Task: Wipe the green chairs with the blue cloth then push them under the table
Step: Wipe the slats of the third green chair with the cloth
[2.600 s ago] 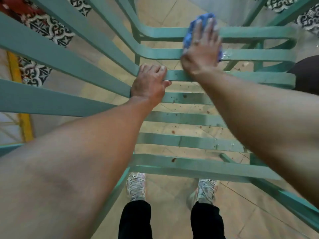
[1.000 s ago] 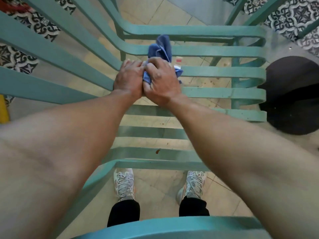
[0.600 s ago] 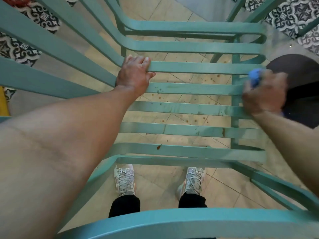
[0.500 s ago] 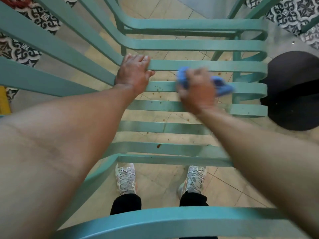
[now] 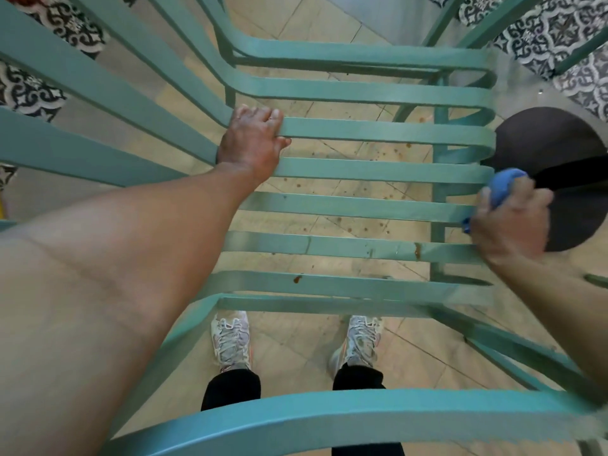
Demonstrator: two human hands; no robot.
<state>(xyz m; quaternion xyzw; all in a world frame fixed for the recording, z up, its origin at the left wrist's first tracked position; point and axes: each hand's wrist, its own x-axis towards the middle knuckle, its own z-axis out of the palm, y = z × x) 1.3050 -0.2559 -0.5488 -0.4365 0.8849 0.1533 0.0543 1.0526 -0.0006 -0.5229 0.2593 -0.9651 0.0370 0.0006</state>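
Observation:
I look straight down on a green slatted chair (image 5: 378, 130) whose seat slats run left to right, some with small brown spots. My left hand (image 5: 251, 143) rests on the left ends of two middle slats and grips one. My right hand (image 5: 511, 222) is at the right ends of the slats, fist closed on the bunched blue cloth (image 5: 503, 187), which sticks out above my fingers and presses against the slat ends. The chair's curved back rail (image 5: 329, 419) crosses the bottom of the view.
A dark round table base (image 5: 559, 143) sits on the floor right behind my right hand. My two feet in pale trainers (image 5: 230, 340) stand under the seat. Patterned tiles (image 5: 559, 31) lie at the top corners; beige tiles show between slats.
My right hand with the cloth has swept from the middle of the seat out to the right ends of the slats. My left hand has stayed on the slats at the left.

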